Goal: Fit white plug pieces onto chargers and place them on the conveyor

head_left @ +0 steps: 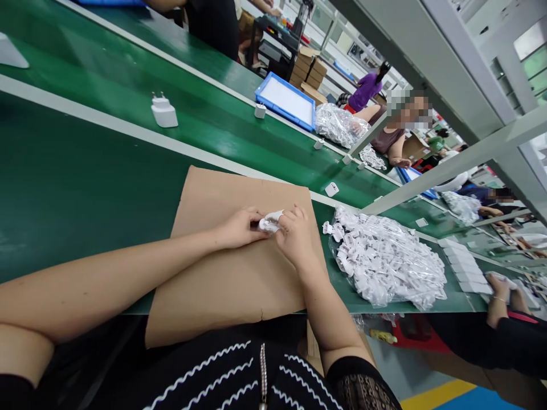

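Over a sheet of brown cardboard (231,273), both hands meet around a small white plastic charger part (270,222). My left hand (241,228) pinches its left end between thumb and fingers. My right hand (294,232) is closed on its right side, and the fingers cover much of it, so its full shape is hidden. To the right of the cardboard lies a clear plastic bag (388,259) full of white plastic parts, with a few loose pieces (333,230) at its left edge.
Beyond the cardboard runs a green conveyor belt (205,128) carrying a white plug charger (164,111) and several other white pieces. A blue-rimmed tray (286,101) stands on the far side. A slanting metal post (427,171) rises at right. Co-workers sit along the line.
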Available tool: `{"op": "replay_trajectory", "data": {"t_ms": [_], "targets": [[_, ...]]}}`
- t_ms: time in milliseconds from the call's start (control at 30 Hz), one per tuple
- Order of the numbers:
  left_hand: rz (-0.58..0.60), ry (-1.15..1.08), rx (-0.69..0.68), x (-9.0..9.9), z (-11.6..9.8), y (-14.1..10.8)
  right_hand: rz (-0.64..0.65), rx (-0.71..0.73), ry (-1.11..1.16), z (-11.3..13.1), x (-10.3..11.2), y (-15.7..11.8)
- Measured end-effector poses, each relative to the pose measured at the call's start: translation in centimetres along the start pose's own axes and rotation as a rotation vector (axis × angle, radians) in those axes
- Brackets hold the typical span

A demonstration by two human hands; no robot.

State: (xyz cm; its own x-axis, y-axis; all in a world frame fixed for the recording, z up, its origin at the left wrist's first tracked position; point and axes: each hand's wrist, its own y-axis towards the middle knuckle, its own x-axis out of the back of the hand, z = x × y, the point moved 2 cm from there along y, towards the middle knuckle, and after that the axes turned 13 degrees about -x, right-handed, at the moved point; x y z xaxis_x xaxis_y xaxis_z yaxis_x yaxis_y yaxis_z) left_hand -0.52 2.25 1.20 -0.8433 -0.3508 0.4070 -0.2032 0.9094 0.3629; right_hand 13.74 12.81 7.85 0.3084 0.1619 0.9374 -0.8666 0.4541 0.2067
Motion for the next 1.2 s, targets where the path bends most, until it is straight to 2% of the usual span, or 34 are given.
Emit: {"op": "replay_trajectory", "data": {"t_ms": [233,533,600,800,967,1100,1200], "targets": [[0.005,0.016,-0.017,0.0,0.1,0.0,-0.003,-0.017,0.029,-0.2,-0.4,-0.2],[-0.007,0.025,0.007,-0.3,0.4,-0.1,-0.056,-0.121,-0.054,0.3,-0.5,-0.3],[-0.021,0.043,0.003,-0.3,0.2,-0.2,-0.05,-0.143,-0.018,0.1,-0.8,-0.3],[-0.039,0.133,0.008,-0.7,-0.5,-0.4,-0.01,-0.306,0.289,-0.9,-2.6,-0.7],[0.003,0.193,-0.001,-0.7,-0.7,-0.5,-0.012,-0.326,0.227,-1.1,-2.9,-1.1],[0.025,0.126,-0.002,-0.5,-1.2,-1.2,-0.011,-0.329,0.287,-1.6,-3.3,-1.1],[0.015,0.152,-0.062,-0.6,-1.2,-2.3,-0.035,-0.305,0.321,-1.8,-3.8,-1.1]]}}
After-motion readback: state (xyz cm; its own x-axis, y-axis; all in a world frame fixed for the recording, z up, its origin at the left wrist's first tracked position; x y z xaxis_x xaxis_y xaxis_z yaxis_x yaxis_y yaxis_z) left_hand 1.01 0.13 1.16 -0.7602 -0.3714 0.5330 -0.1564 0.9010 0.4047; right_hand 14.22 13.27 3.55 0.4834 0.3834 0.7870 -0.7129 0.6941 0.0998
